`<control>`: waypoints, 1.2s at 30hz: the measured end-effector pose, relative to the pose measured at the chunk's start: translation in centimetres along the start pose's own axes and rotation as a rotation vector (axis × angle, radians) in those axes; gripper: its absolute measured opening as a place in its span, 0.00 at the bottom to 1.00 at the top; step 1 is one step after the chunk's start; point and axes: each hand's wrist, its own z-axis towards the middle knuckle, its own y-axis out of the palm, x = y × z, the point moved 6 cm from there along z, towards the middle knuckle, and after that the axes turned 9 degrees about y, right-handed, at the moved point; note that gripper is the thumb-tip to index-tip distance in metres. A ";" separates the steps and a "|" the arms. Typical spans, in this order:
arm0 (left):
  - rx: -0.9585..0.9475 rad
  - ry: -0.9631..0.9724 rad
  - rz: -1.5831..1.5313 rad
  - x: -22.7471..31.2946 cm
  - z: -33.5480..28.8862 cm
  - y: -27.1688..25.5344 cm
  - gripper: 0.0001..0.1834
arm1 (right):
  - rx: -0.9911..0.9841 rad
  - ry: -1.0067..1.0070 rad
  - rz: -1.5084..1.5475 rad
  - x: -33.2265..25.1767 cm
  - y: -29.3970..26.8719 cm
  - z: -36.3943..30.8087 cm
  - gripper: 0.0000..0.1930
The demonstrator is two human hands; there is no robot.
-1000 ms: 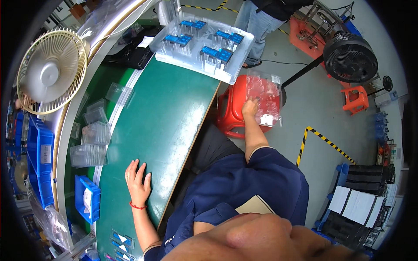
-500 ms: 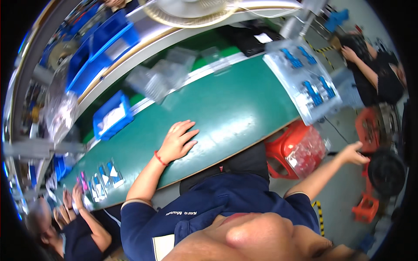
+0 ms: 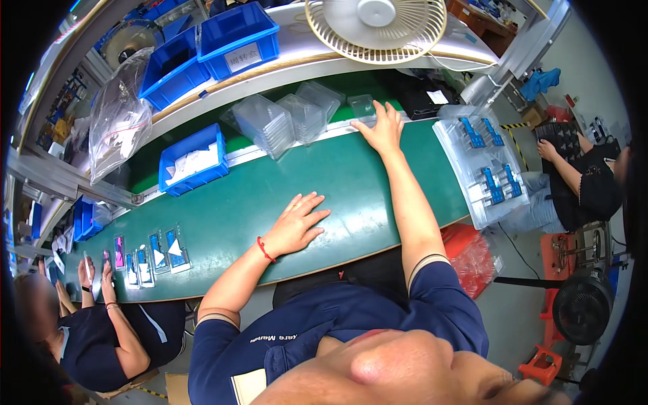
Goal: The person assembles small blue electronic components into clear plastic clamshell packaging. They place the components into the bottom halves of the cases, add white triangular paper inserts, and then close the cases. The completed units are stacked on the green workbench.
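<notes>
My left hand rests palm down on the green tabletop, its fingers spread and holding nothing. At the far edge of the table, my right hand is stretched out with thumb and fingers apart. Close by its fingers lies a single clear plastic shell; whether they touch it I cannot tell. Stacks of clear plastic shells stand left of that hand. At the table's right end is a large clear tray bearing several blue-and-silver pieces.
A blue bin holds white packets. Several blue-and-white packs lie at the left, near a co-worker's hands. A fan and blue bins occupy the shelf above. A red stool stands below the right end.
My right hand has swung from out at the right, off the table, to the table's far edge. The left hand stays flat on the tabletop. The view has shifted.
</notes>
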 end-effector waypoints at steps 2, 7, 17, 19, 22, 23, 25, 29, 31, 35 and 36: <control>-0.019 0.013 -0.014 -0.1 -0.1 -0.1 0.24 | -0.031 0.019 -0.078 0.3 1.9 0.3 0.32; 0.011 0.006 -0.038 -0.2 -0.7 -0.2 0.23 | -0.230 0.052 0.129 2.0 1.3 -0.5 0.28; 0.670 -0.328 -1.042 -2.4 2.2 1.1 0.13 | -0.556 -0.012 0.753 -4.9 -5.5 -13.9 0.23; 0.777 -0.421 -1.318 -2.6 2.7 2.3 0.11 | -0.498 -0.081 0.652 -6.0 -6.3 -15.0 0.23; 0.991 -0.530 -1.416 -3.0 2.5 3.2 0.09 | -0.484 -0.082 0.621 -6.4 -6.6 -15.9 0.23; 1.005 -0.520 -1.430 -2.9 2.3 3.3 0.08 | -0.487 -0.073 0.634 -6.5 -6.6 -16.2 0.24; 0.893 -0.521 -1.460 -3.2 2.0 3.5 0.07 | -0.493 -0.063 0.649 -6.5 -6.9 -16.4 0.24; 0.834 -0.467 -1.533 -3.4 2.3 3.3 0.06 | -0.514 -0.027 0.720 -5.5 -6.6 -16.4 0.22; 0.816 -0.476 -1.540 -3.2 2.0 3.4 0.06 | -0.502 0.085 0.862 -4.6 -7.5 -15.7 0.20; 0.743 -0.462 -1.440 -3.2 1.7 2.4 0.06 | -0.120 0.116 0.312 1.9 -11.8 -12.3 0.21; 0.722 -0.452 -1.433 -3.0 1.9 2.2 0.06 | -0.122 0.162 0.056 4.2 -11.9 -12.2 0.23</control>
